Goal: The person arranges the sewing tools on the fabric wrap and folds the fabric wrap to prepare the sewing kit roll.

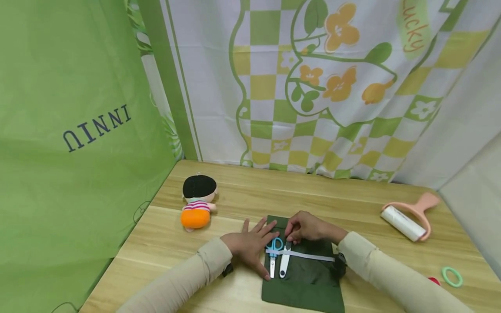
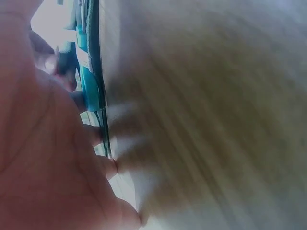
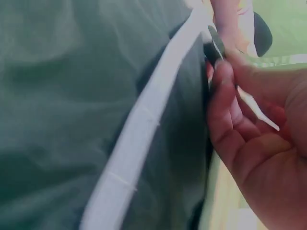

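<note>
A dark green cloth organizer (image 1: 303,293) lies spread on the wooden table, a white elastic strap (image 1: 315,257) running across it. Under the strap sit small blue-handled scissors (image 1: 272,267), blades toward me, and beside them a slim white knife-like tool (image 1: 284,266) with a dark upper end. My right hand (image 1: 308,227) pinches that dark end between thumb and fingertips; the right wrist view shows the dark tip (image 3: 216,43) at the fingers. My left hand (image 1: 250,247) rests with fingers spread over the organizer's left edge, close to the scissors, whose blue handle (image 2: 90,88) appears in the left wrist view.
A doll (image 1: 195,217) with black hair and orange bottoms lies at the back left. On the right are a pink-handled lint roller (image 1: 403,222), a light green ring (image 1: 452,277) and a small red object (image 1: 434,281) partly behind the sleeve. A patterned curtain (image 1: 266,121) hangs behind the table.
</note>
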`<action>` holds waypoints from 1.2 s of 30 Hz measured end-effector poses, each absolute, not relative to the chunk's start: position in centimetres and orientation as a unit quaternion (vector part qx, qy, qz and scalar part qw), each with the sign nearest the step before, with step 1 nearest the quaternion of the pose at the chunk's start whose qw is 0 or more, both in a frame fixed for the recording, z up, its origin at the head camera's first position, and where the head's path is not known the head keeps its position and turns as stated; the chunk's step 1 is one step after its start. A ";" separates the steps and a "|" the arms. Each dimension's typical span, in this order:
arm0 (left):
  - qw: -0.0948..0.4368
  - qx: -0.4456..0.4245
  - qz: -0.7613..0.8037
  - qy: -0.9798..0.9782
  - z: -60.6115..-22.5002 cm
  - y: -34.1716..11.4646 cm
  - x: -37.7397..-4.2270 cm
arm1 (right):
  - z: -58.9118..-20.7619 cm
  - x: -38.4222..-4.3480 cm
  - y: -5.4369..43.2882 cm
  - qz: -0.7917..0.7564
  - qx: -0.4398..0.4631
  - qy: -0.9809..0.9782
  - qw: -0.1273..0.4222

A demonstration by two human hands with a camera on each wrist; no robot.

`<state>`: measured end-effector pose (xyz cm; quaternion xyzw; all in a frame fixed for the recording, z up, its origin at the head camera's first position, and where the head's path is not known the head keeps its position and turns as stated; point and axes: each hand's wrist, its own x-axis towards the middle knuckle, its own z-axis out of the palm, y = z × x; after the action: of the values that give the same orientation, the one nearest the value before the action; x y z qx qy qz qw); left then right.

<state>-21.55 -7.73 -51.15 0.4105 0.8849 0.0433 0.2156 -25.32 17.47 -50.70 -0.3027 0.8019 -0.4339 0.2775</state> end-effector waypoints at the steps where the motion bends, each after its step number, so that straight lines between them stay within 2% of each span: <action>1: 0.215 0.410 0.042 0.885 -51.1 -7.7 -21.5 | -50.7 -25.3 17.5 -0.440 -0.306 0.793 0.289; 5: 0.217 0.411 0.038 0.884 -51.0 -7.5 -21.5 | -50.9 -25.3 17.9 -0.454 -0.304 0.772 0.325; 13: 0.218 0.414 0.038 0.883 -50.6 -7.2 -21.4 | -48.8 -25.6 17.7 -0.374 -0.318 0.814 0.311; 16: 0.219 0.413 0.037 0.883 -50.4 -7.1 -21.5 | -48.4 -25.7 17.0 -0.358 -0.327 0.813 0.323; 21: 0.221 0.416 0.040 0.881 -50.3 -7.0 -21.5 | -49.2 -25.3 16.6 -0.379 -0.320 0.787 0.366; 25: 0.223 0.417 0.039 0.880 -50.6 -6.9 -21.5 | -49.8 -24.6 17.0 -0.401 -0.307 0.782 0.365; 28: 0.226 0.416 0.039 0.880 -50.8 -6.9 -21.5 | -49.6 -24.2 17.7 -0.409 -0.303 0.793 0.334; 32: 0.223 0.416 0.057 0.880 -51.1 -7.0 -21.6 | -47.7 -23.4 20.1 -0.389 -0.319 0.835 0.225; 36: 0.226 0.409 0.089 0.880 -50.9 -7.4 -21.8 | -44.2 -22.5 24.7 -0.382 -0.304 0.863 0.131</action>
<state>-21.84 -7.38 -50.92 0.4092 0.8796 0.0886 0.2258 -22.45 24.75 -44.20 -0.3039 0.8628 -0.3821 0.1312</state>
